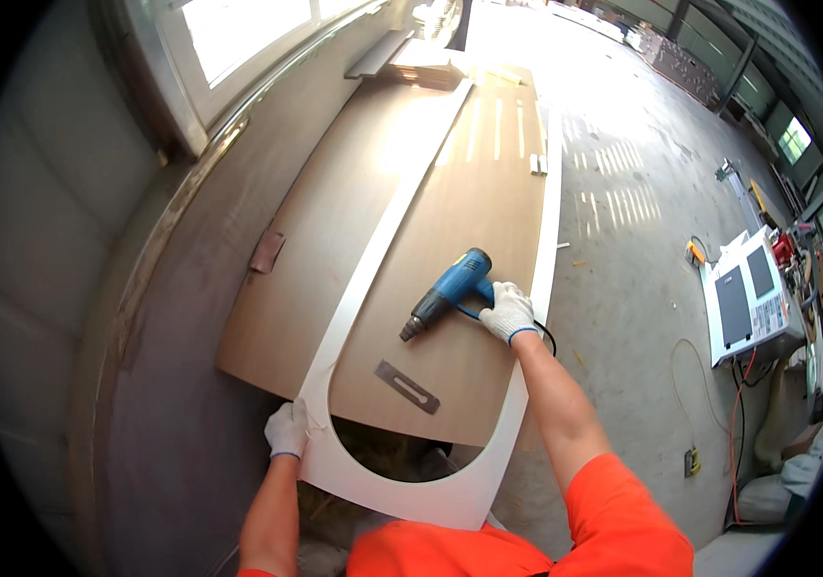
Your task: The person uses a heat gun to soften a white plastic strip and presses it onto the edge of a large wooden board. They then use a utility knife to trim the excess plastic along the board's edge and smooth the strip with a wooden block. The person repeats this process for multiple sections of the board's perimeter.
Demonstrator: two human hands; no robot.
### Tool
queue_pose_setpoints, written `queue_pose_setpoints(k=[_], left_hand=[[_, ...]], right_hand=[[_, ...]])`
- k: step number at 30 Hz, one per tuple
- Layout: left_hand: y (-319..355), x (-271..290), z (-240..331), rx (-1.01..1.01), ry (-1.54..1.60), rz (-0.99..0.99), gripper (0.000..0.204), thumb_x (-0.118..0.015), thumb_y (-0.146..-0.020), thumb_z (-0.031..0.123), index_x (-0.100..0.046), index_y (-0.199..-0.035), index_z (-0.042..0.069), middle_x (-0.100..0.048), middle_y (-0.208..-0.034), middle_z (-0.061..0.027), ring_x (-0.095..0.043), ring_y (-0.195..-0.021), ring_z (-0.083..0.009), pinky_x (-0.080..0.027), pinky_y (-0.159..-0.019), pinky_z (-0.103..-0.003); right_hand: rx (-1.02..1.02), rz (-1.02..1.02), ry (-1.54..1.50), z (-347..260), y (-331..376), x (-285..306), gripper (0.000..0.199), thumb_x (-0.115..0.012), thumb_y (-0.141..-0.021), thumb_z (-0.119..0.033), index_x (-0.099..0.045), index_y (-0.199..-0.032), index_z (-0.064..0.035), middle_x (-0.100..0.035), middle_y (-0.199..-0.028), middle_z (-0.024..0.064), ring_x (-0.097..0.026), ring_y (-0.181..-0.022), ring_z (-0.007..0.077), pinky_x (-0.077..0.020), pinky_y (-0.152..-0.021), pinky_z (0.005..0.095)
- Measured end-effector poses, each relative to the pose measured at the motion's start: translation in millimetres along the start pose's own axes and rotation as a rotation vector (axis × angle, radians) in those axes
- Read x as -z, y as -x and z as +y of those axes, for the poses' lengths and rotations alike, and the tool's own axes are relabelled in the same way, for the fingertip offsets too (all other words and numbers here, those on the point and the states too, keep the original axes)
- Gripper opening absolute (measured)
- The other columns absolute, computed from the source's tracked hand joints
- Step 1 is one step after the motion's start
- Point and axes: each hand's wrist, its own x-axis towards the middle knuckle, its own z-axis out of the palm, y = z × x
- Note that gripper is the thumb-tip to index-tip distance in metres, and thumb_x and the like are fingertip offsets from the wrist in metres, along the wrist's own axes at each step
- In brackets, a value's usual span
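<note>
My right hand (508, 313), in a white knit glove, is closed round the handle of a blue heat gun (455, 287). Its dark nozzle points down and to the left over the brown board (455, 216). At the near left corner of a long white panel (387, 490) with a rounded cut-out, my gloved left hand (287, 429) grips the edge; its fingertips are partly hidden. A thin pale strip shows beside those fingers. Inside the cut-out, a flat slotted metal blade (408, 387) lies on the board, below the gun's nozzle.
A reddish-brown sanding pad (267, 252) sits at the board's left edge. Stacked boards (424, 64) stand at the far end, and two small pale blocks (538, 164) rest on the white panel's right side. Beyond, a white machine (753, 293) and cables (740, 438) stand on the right.
</note>
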Motion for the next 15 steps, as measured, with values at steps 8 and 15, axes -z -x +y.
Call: queue_pose_setpoints(k=[8, 15], left_hand=[[-3.4, -6.9, 20.7, 0.065, 0.089, 0.056, 0.057, -0.056, -0.105, 0.054, -0.076, -0.097, 0.0, -0.076, -0.094, -0.027, -0.074, -0.091, -0.0476, -0.056, -0.085, -0.056], [-39.5, -0.3, 39.7, -0.206, 0.405, 0.136, 0.049, -0.061, -0.102, 0.046, -0.074, -0.108, -0.001, -0.073, -0.115, -0.0256, -0.068, -0.11, -0.0415, -0.054, -0.094, -0.05]], right_hand=[[-0.044, -0.085, 0.208, 25.6, -12.9, -11.7, 0.042, -0.063, -0.085, -0.014, -0.065, -0.126, -0.0042, -0.07, -0.126, 0.0239, -0.071, -0.118, 0.0401, -0.0546, -0.103, 0.0492], [-0.275, 0.01, -0.087, 1.3, 81.9, 47.9, 0.062, -0.07, -0.076, -0.03, -0.063, -0.129, 0.0007, -0.076, -0.11, 0.0273, -0.075, -0.106, 0.0439, -0.0577, -0.098, 0.0492]])
